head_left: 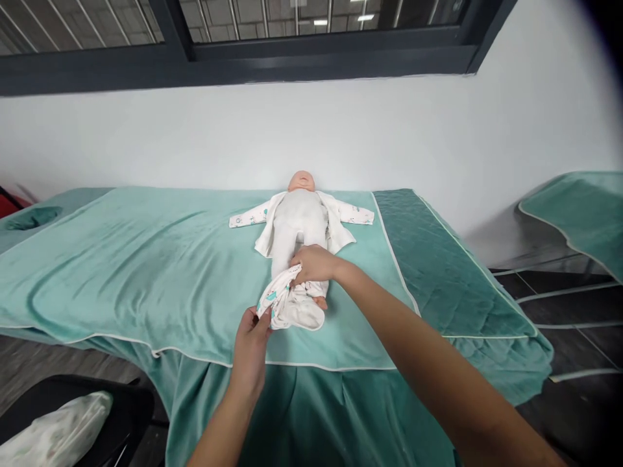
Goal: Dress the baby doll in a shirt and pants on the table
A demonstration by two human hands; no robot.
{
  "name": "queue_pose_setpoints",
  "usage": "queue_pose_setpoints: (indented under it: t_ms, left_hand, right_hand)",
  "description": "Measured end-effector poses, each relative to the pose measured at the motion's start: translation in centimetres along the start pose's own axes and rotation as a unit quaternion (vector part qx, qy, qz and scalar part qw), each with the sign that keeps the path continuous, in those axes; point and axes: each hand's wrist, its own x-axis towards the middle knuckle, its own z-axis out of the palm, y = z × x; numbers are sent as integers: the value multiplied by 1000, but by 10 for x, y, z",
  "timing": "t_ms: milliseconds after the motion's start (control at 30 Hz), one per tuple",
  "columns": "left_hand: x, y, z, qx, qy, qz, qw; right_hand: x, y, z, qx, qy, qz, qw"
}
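A baby doll (300, 217) lies on its back, its head toward the wall. An unfastened white printed baby jacket (267, 239) is on it, sleeves spread out to both sides. Bunched around the doll's lower legs is a pair of white baby pants (298, 311) with a green print. My left hand (250, 344) pinches the pants at their left edge, near the doll's feet. Over the shins, my right hand (314, 263) has its fingers closed on the upper edge of the pants. One bare foot (320, 303) shows on the right; the other is hidden by the cloth.
Under the doll, a light green blanket (146, 259) covers the bed, with a darker quilted cover (438, 272) to the right. A white wall (219, 136) and a dark window frame (316, 65) stand behind. At lower left, a black chair (131, 402) holds a printed cloth bundle (63, 431).
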Motion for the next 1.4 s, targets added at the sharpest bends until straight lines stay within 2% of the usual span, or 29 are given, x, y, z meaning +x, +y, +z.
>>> queue_pose_setpoints:
  t_ms: [133, 233, 367, 567, 700, 900, 1033, 1133, 1200, 1400]
  left_hand:
    - [7, 9, 2, 20, -49, -1, 999]
    - [18, 10, 3, 46, -62, 39, 996]
    - [43, 10, 4, 98, -49, 126, 986]
    - [86, 19, 6, 179, -29, 193, 964]
    - [111, 29, 13, 297, -5, 246, 923]
    - [149, 39, 28, 413, -31, 309, 856]
    - [164, 42, 36, 505, -16, 355, 787]
    - [166, 43, 39, 569, 7, 389, 725]
    - [166, 45, 40, 597, 18, 403, 693]
    - [174, 47, 42, 621, 20, 415, 665]
  right_hand:
    - [-2, 3, 1, 58, 23, -1, 998]
    - [-5, 7, 0, 139, 35, 6, 990]
    - [-7, 10, 0, 214, 36, 2, 976]
    - [-11, 8, -1, 217, 46, 5, 975]
    - [-15, 3, -4, 235, 42, 19, 971]
    - [-15, -2, -4, 231, 26, 54, 971]
    - [-14, 0, -2, 245, 43, 79, 965]
    - [-11, 4, -2, 246, 69, 98, 962]
    - [-7, 6, -3, 249, 84, 109, 959]
    - [1, 3, -1, 231, 123, 144, 955]
